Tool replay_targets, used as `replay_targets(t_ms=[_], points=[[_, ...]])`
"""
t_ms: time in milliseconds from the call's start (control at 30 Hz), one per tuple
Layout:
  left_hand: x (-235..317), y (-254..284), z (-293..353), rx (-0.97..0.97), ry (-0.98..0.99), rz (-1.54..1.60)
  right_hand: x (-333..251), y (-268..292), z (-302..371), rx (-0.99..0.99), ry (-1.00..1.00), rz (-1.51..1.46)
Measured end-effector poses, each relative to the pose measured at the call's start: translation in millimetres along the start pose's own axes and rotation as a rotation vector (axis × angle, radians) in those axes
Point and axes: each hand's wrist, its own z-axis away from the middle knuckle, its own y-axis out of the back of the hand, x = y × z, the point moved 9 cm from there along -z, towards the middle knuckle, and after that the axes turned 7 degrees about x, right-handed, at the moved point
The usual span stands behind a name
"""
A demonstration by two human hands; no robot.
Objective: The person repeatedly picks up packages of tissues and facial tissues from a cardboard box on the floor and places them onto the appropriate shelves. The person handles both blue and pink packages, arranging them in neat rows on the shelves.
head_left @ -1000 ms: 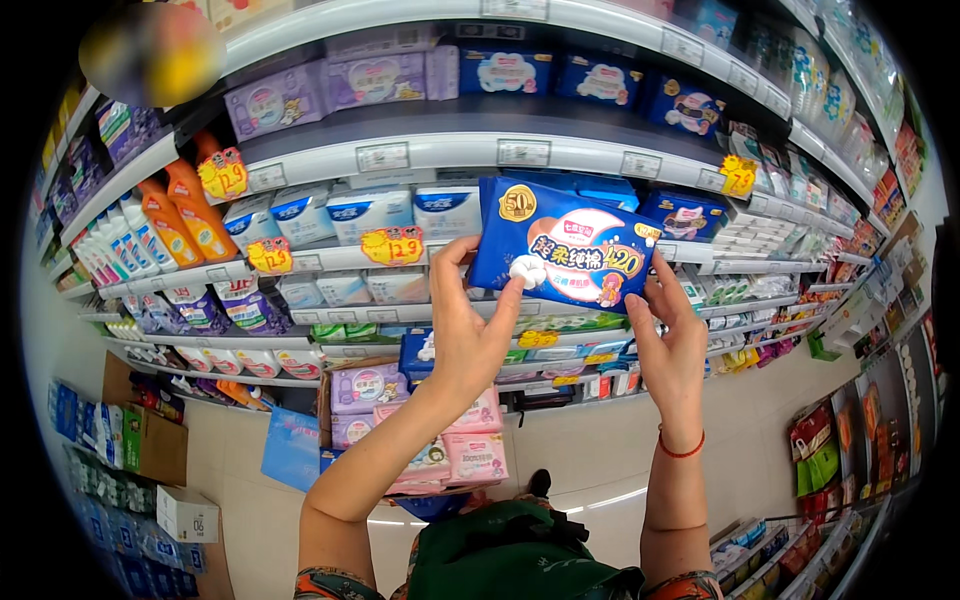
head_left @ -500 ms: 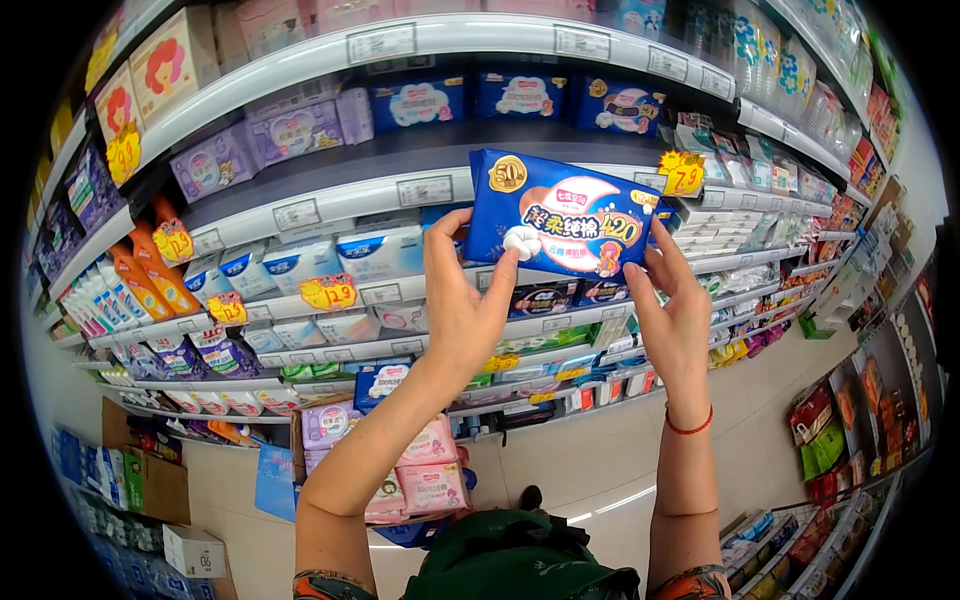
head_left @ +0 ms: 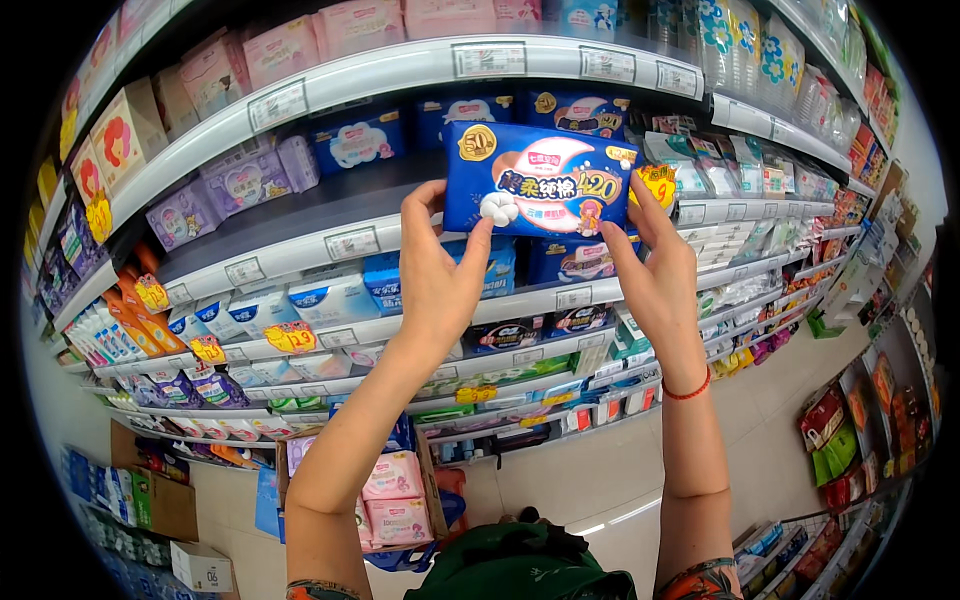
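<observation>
Both hands hold up a dark blue pack of sanitary pads in front of the shelves, its printed face toward me. My left hand grips its left end, thumb on the front near the lower edge and fingers behind. At the right end, my right hand pinches it the same way. Behind it, similar blue packs stand on a shelf, with purple packs to their left. White and blue packs line the shelf below.
An open carton of pink and other packs sits low in front of me. Yellow price tags stick out from the shelf edges. Cardboard boxes stand at the lower left, and another display rack is at the lower right.
Relative to the shelves, the view has shifted; the pack now appears further left and higher, and more level. Both hands keep their grip on it.
</observation>
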Motion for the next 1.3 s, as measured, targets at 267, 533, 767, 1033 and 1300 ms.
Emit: replay_targets(t_ms=[267, 533, 767, 1033, 1300], points=[[-4, -31, -34, 0.004, 0.003, 0.012, 19, -7, -51, -0.007, 0.114, -0.004], [-19, -56, -59, 0.054, 0.035, 0.000, 43, -15, -85, -0.043, 0.111, 0.019], [-15, -70, -85, 0.071, 0.014, -0.009, 53, -18, -108, -0.144, 0.134, 0.012], [-24, -101, -85, -0.045, 0.068, -0.125, 74, -14, -122, -0.145, 0.099, 0.031], [-23, -127, -90, -0.179, 0.056, -0.448, 102, -10, -126, -0.213, -0.005, 0.099]])
